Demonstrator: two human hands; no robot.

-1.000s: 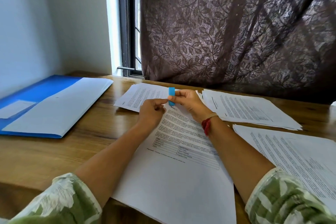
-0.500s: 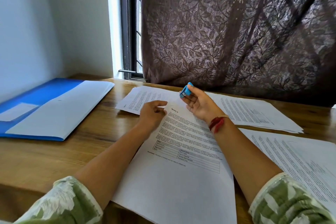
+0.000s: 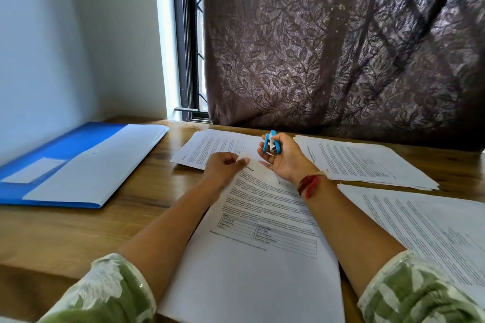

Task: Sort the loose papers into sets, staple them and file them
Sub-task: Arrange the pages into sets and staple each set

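Holding a small blue stapler (image 3: 271, 143) between thumb and curled fingers, the right hand (image 3: 284, 161) hangs just above the far end of the middle set of papers (image 3: 262, 257), palm turned to the left and the stapler standing nearly upright at the fingertips. Its forearm runs in from the near right, with a red thread band (image 3: 309, 185) around the wrist and a green patterned sleeve (image 3: 409, 294) at the elbow. The left hand (image 3: 225, 165) rests on the far left corner of that same set, back of the hand up, fingers folded under and the thumb stretched right along the page; whether the fingers pinch the sheet cannot be told. The two hands are near each other but apart. On the wooden table (image 3: 78, 233) lie three more stacks: one at far left (image 3: 207, 145) partly under the middle set, one at far right (image 3: 367, 162), one at near right (image 3: 433, 231). A blue folder (image 3: 60, 149) lies open well to the left, with white sheets (image 3: 105, 162) on it.
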